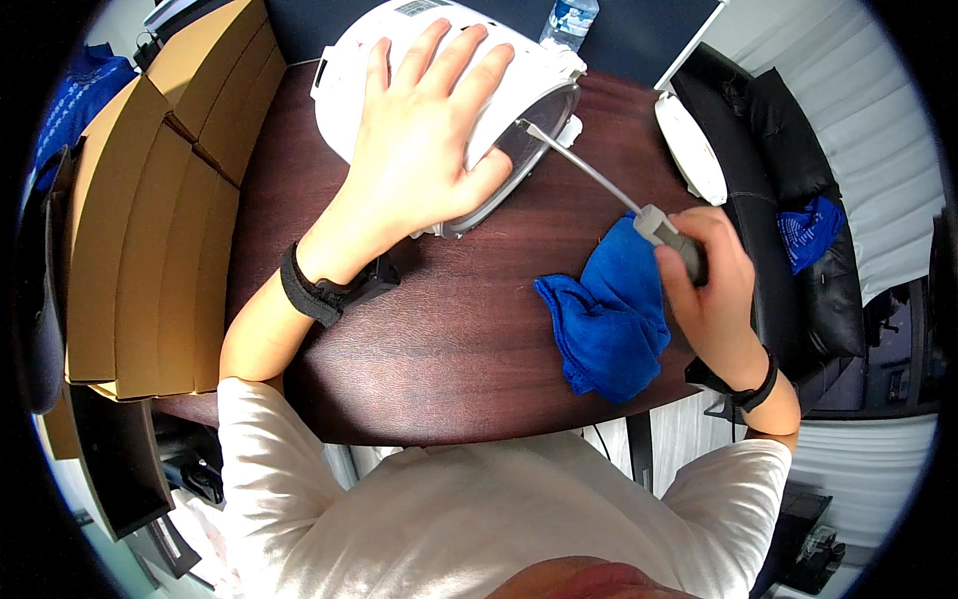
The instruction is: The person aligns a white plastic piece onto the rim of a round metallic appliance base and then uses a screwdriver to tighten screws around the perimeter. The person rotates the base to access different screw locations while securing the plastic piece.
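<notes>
A white rounded appliance (349, 100) with a dark, clear-rimmed end lies on its side at the back of the table. My left hand (424, 140) rests on its white shell, fingers spread, thumb over the rim of the dark end. In my right hand (709, 290) is a screwdriver (589, 170), gripped by its grey handle. Its long shaft slants up and left, and the tip meets the appliance's dark end near the rim; exactly what it touches is too small to tell. A crumpled blue cloth (611, 309) lies on the table just left of my right hand.
Brown cardboard boxes (150, 230) line the left side of the dark wooden table (449, 349). A water bottle (571, 22) stands behind the appliance. At the right edge is a white oval part (691, 148). Beyond it sits a black sofa (788, 160) with another blue cloth (810, 235).
</notes>
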Action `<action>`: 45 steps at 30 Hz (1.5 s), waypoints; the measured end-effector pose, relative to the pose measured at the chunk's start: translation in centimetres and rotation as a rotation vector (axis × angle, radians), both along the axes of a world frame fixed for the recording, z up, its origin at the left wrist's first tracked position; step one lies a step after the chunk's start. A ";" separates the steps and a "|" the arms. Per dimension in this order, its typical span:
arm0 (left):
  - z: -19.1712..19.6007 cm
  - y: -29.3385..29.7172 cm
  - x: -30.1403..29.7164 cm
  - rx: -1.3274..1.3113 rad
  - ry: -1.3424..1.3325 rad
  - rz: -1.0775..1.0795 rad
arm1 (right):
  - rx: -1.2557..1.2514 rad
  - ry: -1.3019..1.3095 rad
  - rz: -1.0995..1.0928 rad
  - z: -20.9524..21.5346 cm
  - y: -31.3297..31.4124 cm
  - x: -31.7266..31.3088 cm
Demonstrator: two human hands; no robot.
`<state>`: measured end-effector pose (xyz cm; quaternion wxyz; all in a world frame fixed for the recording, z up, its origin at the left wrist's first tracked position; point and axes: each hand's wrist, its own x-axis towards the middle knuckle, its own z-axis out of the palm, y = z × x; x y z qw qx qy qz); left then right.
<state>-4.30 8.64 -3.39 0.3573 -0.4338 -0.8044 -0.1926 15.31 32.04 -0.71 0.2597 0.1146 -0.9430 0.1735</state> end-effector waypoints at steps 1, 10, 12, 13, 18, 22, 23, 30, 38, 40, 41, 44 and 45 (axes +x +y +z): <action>0.0 0.0 0.0 0.003 -0.003 -0.001 | 0.089 0.061 0.017 -0.2 -0.3 0.0; -0.2 0.0 -0.1 0.004 -0.001 0.008 | -0.059 -0.136 -0.047 2.8 -2.3 0.2; -0.2 -0.1 -0.1 0.008 -0.005 0.010 | -0.249 -0.238 -0.010 3.0 -1.9 -0.1; -0.2 -0.1 0.0 0.010 -0.008 0.012 | -0.503 -0.398 -0.032 3.1 -1.8 -0.2; -0.2 0.1 -0.2 0.008 -0.001 0.007 | -1.498 -0.971 -0.044 3.7 -1.8 0.1; -0.1 -0.1 -0.2 0.003 -0.004 -0.006 | -1.521 -1.005 -0.023 3.0 -0.6 -0.2; -0.1 0.0 -0.2 0.004 -0.005 -0.008 | -1.484 -0.990 -0.027 2.9 -0.3 -0.3; -0.1 -0.2 0.0 0.001 -0.010 0.009 | -0.173 -0.102 -0.072 0.8 -1.2 0.3; -0.1 0.1 0.1 -0.003 -0.007 0.028 | -0.016 -0.072 -0.093 0.9 -2.1 0.9; -0.2 -0.1 0.2 -0.007 -0.005 0.043 | -0.155 -0.168 -0.110 1.7 -2.6 0.6; -0.2 0.0 0.2 -0.004 -0.003 0.039 | -0.116 -0.106 -0.082 1.7 -2.7 0.5; -0.2 0.2 0.1 0.002 0.001 0.035 | -0.004 0.039 -0.014 1.5 -2.4 0.0; -0.2 0.1 0.0 0.004 0.002 0.039 | 0.031 0.060 -0.004 1.5 -2.2 -0.2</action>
